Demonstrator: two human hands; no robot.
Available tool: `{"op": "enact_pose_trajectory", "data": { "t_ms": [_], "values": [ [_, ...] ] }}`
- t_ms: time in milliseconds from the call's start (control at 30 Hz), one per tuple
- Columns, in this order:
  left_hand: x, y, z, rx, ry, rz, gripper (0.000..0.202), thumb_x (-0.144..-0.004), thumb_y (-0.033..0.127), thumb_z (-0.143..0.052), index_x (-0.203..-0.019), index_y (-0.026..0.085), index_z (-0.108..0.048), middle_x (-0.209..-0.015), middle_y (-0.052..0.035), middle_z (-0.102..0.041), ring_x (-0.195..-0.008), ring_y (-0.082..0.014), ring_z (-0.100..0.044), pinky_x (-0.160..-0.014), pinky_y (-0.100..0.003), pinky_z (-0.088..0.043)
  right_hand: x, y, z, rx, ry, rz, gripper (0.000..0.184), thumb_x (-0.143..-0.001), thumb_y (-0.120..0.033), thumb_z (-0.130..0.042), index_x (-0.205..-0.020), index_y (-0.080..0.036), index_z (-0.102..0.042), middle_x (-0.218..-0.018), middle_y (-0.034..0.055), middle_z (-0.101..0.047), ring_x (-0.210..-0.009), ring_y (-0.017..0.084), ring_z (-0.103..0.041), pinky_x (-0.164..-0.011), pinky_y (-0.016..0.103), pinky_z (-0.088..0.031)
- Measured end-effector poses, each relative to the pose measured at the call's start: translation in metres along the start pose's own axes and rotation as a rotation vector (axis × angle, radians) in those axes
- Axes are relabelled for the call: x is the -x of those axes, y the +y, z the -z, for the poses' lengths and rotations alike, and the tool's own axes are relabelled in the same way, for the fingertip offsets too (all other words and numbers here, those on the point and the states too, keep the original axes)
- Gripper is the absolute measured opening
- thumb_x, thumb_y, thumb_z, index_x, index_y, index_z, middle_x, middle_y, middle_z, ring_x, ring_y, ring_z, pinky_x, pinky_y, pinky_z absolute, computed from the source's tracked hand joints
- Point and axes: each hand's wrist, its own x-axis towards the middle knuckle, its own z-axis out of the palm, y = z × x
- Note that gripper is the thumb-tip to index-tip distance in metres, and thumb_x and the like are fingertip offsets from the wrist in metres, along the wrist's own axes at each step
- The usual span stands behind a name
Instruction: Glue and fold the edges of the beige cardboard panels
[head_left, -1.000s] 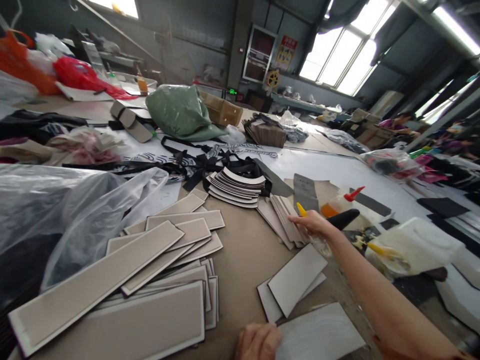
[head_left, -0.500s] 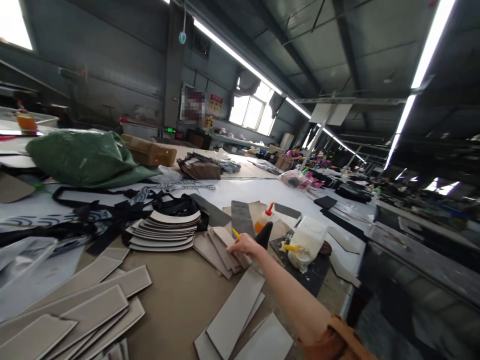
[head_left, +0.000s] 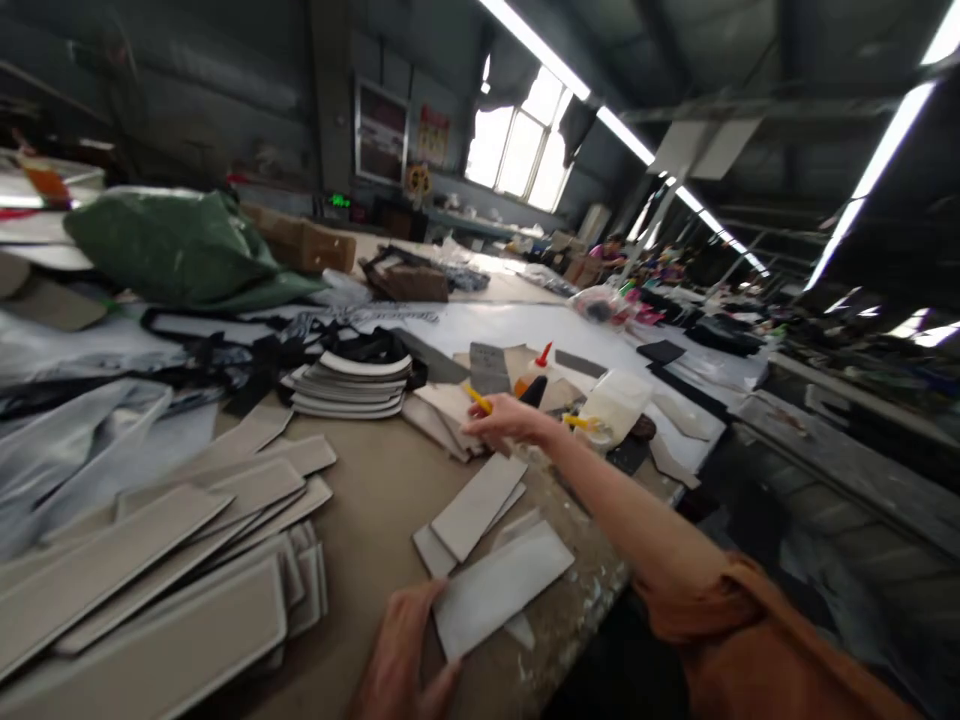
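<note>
My right hand (head_left: 506, 420) reaches forward over the table, its fingers closed round a slim yellow-handled tool (head_left: 478, 399) whose working end is hidden. Under and just past that hand lies a fanned stack of beige panels (head_left: 442, 410). At the bottom, my left hand (head_left: 401, 650) is partly in view and blurred, with thumb and fingers apart. Its fingertips are at the left edge of a pale rectangular panel (head_left: 506, 580). Another pale panel (head_left: 476, 505) lies beyond it, overlapping others. A cut-open white container (head_left: 615, 405) with a yellow piece (head_left: 583, 423) in its mouth stands right of my right hand.
Overlapping beige panels (head_left: 180, 600) cover the left front. Curved pieces (head_left: 349, 385) are stacked behind them. A red-tipped bottle (head_left: 541, 360) stands past my right hand. Farther back are a green bag (head_left: 180, 250) and a brown box (head_left: 315, 243). The table edge (head_left: 592, 620) runs along the right.
My left hand has come into view at the bottom, beside the pale panel. My right hand still holds the yellow-handled tool near the container. The view has tilted downward.
</note>
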Motion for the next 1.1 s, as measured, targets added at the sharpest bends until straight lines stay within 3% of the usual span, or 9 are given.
{"op": "enact_pose_trajectory", "data": {
  "t_ms": [133, 233, 367, 600, 833, 1100],
  "values": [
    [-0.001, 0.003, 0.01, 0.058, -0.175, 0.073, 0.059, -0.065, 0.007, -0.063, -0.12, 0.016, -0.043, -0.113, -0.0107, -0.058, -0.106, -0.0237, -0.054, -0.093, -0.041, -0.047, 0.054, 0.016, -0.004, 0.036, -0.046, 0.086, 0.045, -0.063, -0.031, -0.074, -0.104, -0.017, -0.059, -0.099, 0.0044, -0.058, -0.097, 0.023, -0.052, -0.088, 0.033, -0.039],
    [-0.006, 0.001, 0.015, 0.089, -0.203, 0.073, 0.071, -0.064, 0.007, -0.068, -0.125, 0.016, -0.032, -0.116, -0.0115, -0.056, -0.109, -0.023, -0.051, -0.096, -0.042, -0.044, 0.097, 0.043, -0.017, 0.192, -0.094, 0.342, 0.046, -0.07, -0.039, -0.068, -0.11, -0.019, -0.057, -0.101, 0.0073, -0.055, -0.098, 0.025, -0.053, -0.091, 0.039, -0.04],
    [-0.007, 0.001, 0.016, 0.079, -0.2, 0.044, 0.08, -0.063, 0.006, -0.071, -0.128, 0.018, -0.026, -0.118, -0.0109, -0.055, -0.11, -0.024, -0.05, -0.096, -0.043, -0.044, 0.135, 0.077, -0.044, 0.223, -0.181, 0.45, 0.041, -0.077, -0.032, -0.063, -0.116, -0.021, -0.054, -0.108, 0.0099, -0.053, -0.101, 0.024, -0.052, -0.091, 0.039, -0.042],
    [-0.008, 0.002, 0.018, 0.055, -0.226, 0.039, 0.08, -0.062, 0.01, -0.074, -0.126, 0.016, -0.027, -0.117, -0.0125, -0.055, -0.11, -0.0248, -0.051, -0.096, -0.043, -0.043, 0.135, 0.099, -0.071, 0.277, -0.173, 0.515, 0.042, -0.08, -0.026, -0.06, -0.121, -0.02, -0.051, -0.112, 0.0116, -0.05, -0.105, 0.025, -0.05, -0.091, 0.042, -0.043],
    [-0.008, 0.003, 0.019, 0.052, -0.217, 0.017, 0.081, -0.063, 0.01, -0.074, -0.128, 0.016, -0.026, -0.117, -0.013, -0.055, -0.11, -0.0238, -0.051, -0.096, -0.041, -0.044, 0.136, 0.096, -0.067, 0.382, -0.138, 0.591, 0.041, -0.083, -0.028, -0.056, -0.122, -0.019, -0.05, -0.11, 0.0121, -0.052, -0.102, 0.027, -0.051, -0.087, 0.04, -0.046],
    [-0.009, 0.005, 0.02, 0.048, -0.227, 0.023, 0.077, -0.067, 0.011, -0.072, -0.129, 0.017, -0.027, -0.121, -0.0142, -0.052, -0.112, -0.0244, -0.051, -0.096, -0.042, -0.044, 0.131, 0.088, -0.066, 0.367, -0.186, 0.583, 0.042, -0.082, -0.027, -0.054, -0.124, -0.022, -0.049, -0.111, 0.0096, -0.053, -0.102, 0.026, -0.052, -0.086, 0.039, -0.046]
  ]
}}
